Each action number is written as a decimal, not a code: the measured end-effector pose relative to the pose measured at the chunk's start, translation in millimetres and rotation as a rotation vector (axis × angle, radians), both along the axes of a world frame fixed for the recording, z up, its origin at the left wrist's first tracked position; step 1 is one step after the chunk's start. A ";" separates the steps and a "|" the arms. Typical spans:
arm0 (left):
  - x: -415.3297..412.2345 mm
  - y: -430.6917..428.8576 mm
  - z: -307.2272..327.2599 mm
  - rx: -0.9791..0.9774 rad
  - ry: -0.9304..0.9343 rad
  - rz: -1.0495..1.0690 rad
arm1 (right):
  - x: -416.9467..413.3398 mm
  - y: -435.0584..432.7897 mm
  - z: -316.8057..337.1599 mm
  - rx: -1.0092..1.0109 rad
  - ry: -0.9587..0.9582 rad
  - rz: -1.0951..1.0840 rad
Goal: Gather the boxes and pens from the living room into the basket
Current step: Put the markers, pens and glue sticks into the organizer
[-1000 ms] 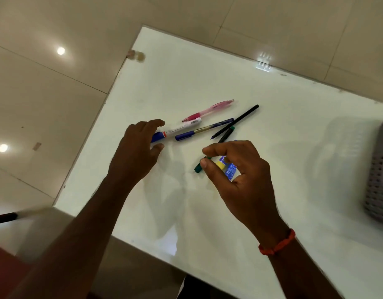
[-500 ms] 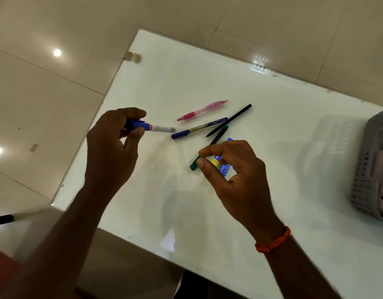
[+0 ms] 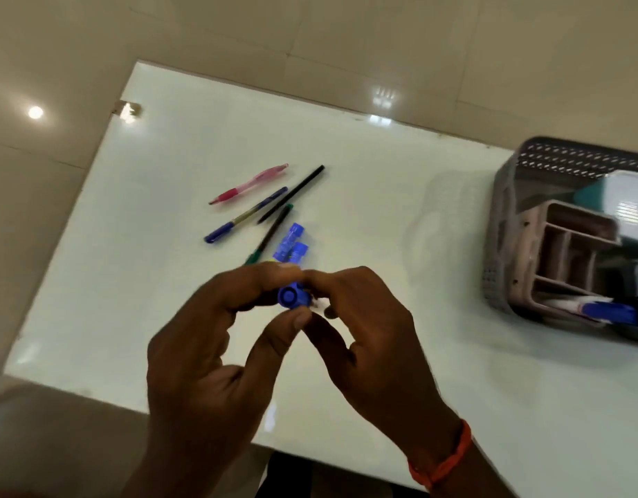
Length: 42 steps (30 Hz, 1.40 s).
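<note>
Blue-capped pen [image 3: 292, 297], pinched by the left hand [image 3: 209, 354] and the right hand [image 3: 368, 339] together, shows end-on: cap nearest, long axis running near to far.

Single view: head-worn wide-angle camera, above near table edge, facing forward and steeply down. Close on left hand [image 3: 202, 354] and right hand [image 3: 375, 339], lower centre, meeting at blue-capped pen [image 3: 292, 297]. White table [image 3: 382, 195] fills frame; basket [image 3: 576, 158] cropped at right edge.
</note>
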<state>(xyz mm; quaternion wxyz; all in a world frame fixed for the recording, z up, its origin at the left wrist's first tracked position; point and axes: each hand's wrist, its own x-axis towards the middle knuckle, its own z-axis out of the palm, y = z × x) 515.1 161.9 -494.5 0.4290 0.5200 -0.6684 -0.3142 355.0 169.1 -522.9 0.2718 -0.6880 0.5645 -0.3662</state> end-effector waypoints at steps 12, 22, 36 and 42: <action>-84.4 47.9 -8.4 0.373 -0.011 -0.067 | -186.8 46.4 4.4 -0.138 -0.036 -0.492; -141.5 48.3 -23.5 0.457 -0.016 -0.186 | -221.0 58.9 -17.4 -0.220 0.123 -0.578; -93.3 37.3 -46.3 0.457 -0.246 -0.258 | -203.7 54.2 -15.3 -0.147 0.554 -0.468; -36.6 7.0 -67.4 0.380 -0.419 -0.151 | -124.2 28.6 -13.3 -0.205 0.372 -0.246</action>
